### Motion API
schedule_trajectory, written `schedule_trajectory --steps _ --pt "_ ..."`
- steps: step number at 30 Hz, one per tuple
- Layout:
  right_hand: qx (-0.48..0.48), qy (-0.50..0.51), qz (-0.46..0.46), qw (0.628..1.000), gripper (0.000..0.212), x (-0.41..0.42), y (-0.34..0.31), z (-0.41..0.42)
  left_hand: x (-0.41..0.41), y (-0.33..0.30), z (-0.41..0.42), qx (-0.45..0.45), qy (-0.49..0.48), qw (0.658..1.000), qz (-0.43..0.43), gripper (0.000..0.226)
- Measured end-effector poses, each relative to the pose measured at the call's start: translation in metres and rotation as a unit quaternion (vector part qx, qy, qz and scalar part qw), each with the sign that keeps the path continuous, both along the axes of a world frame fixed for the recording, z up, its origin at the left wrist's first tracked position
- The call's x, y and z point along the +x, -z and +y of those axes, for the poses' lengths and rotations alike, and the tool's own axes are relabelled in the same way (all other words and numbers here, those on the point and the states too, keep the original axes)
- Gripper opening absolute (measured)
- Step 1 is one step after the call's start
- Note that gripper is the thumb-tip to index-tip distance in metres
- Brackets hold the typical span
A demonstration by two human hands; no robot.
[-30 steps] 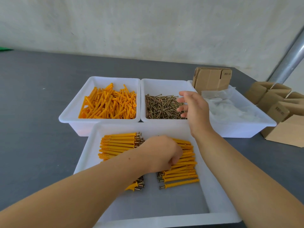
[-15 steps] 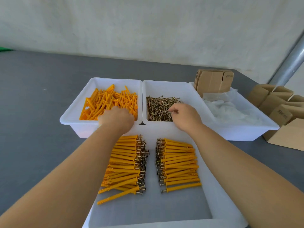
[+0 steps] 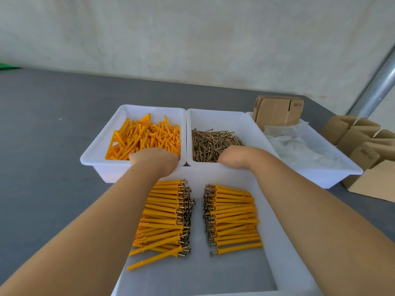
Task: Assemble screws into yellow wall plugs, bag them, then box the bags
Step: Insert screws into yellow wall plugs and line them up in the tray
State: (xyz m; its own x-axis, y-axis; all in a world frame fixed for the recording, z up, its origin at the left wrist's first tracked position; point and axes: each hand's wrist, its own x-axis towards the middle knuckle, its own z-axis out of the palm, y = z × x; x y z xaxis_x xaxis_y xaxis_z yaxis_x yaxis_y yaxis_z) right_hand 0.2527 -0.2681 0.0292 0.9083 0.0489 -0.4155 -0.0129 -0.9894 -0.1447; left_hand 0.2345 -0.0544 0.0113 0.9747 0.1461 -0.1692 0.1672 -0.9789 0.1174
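- Grey desk (image 3: 49,133) surface runs back to a pale wall; four white trays and a cluster of cardboard boxes (image 3: 363,146) sit on it.
- Far-left tray (image 3: 102,144) holds loose yellow wall plugs (image 3: 145,135), lying in all directions.
- Middle tray (image 3: 241,122) holds a heap of loose screws (image 3: 211,144), also unaligned.
- Far-right tray (image 3: 346,167) holds clear plastic bags (image 3: 299,146); flat folded cartons (image 3: 277,110) stand at its back edge.
- Near tray (image 3: 284,263) holds two rows of assembled plugs (image 3: 235,212); their long axes run left to right, with the screw heads facing the gap between the rows.
- Left hand (image 3: 154,159) reaches over the near wall of the plug tray, into the plugs. Its fingers are hidden behind the back of the hand, so the state of the grip cannot be told.
- Right hand (image 3: 235,157) reaches likewise into the screws. Its fingers are hidden too; grip state cannot be told.
- Judgement: the step in hand is picking one plug and one screw for assembly; bagging and boxing are not yet begun.
- Key relation: each part lies directly under the hand on its own side, so no crossing of arms is needed. The parts lie at random, so the screw tip must be aligned to the plug's open end before insertion.
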Motion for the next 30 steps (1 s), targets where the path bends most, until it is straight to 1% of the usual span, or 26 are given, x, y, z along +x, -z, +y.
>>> schedule_trajectory --steps 2,5,7,9,11,13,14,15,17,19,21,23,25,27,30 --pt "-0.006 -0.009 0.025 1.0 0.032 -0.002 -0.004 0.002 -0.002 -0.002 -0.001 0.014 -0.008 1.0 0.02 0.057" --pt "0.002 -0.009 0.021 1.0 0.024 0.002 0.0 0.0 -0.001 -0.003 -0.002 0.021 -0.015 0.999 0.044 0.06" --pt "0.026 0.008 -0.001 1.0 0.023 0.005 0.004 -0.001 0.0 -0.003 -0.002 0.013 -0.015 0.999 0.031 0.058" --pt "0.063 0.033 -0.018 0.997 0.025 0.006 0.006 -0.003 -0.001 -0.001 -0.001 -0.015 -0.011 1.0 -0.014 0.046" --pt "0.11 0.075 -0.035 0.99 0.03 0.004 0.006 -0.004 -0.004 0.003 0.001 -0.058 -0.009 0.994 -0.092 0.035" --pt "0.162 0.101 -0.063 0.98 0.032 -0.001 0.007 -0.005 -0.005 0.004 0.004 -0.093 -0.007 0.982 -0.163 0.03" --pt "0.198 0.109 -0.088 0.97 0.03 -0.004 0.008 -0.005 -0.005 0.004 0.005 -0.104 -0.001 0.977 -0.186 0.025" --pt "0.237 0.116 -0.12 0.957 0.024 -0.007 0.009 -0.007 -0.005 0.003 0.006 -0.117 0.008 0.971 -0.207 0.02" --pt "0.31 0.126 -0.19 0.923 0.006 -0.013 0.011 -0.012 -0.005 0.001 0.008 -0.175 0.021 0.951 -0.255 0.024" --pt "0.351 0.127 -0.232 0.898 0.012 -0.018 0.014 -0.016 -0.006 0.0 0.009 -0.243 0.038 0.925 -0.29 0.021" --pt "0.367 0.13 -0.254 0.885 0.013 -0.02 0.016 -0.016 -0.009 0.0 0.008 -0.264 0.053 0.913 -0.307 0.013" --pt "0.365 0.127 -0.277 0.88 0.015 -0.022 0.017 -0.014 -0.011 0.0 0.006 -0.26 0.062 0.909 -0.319 0.007" --pt "0.356 0.125 -0.294 0.878 0.014 -0.023 0.017 -0.013 -0.015 -0.002 0.004 -0.274 0.069 0.9 -0.332 0.007" --pt "0.356 0.127 -0.298 0.877 0.007 -0.024 0.017 -0.014 -0.018 -0.004 0.004 -0.299 0.075 0.886 -0.345 0.008" --pt "0.351 0.121 -0.297 0.88 0.009 -0.025 0.017 -0.014 -0.023 -0.008 0.004 -0.336 0.067 0.871 -0.353 0.009"
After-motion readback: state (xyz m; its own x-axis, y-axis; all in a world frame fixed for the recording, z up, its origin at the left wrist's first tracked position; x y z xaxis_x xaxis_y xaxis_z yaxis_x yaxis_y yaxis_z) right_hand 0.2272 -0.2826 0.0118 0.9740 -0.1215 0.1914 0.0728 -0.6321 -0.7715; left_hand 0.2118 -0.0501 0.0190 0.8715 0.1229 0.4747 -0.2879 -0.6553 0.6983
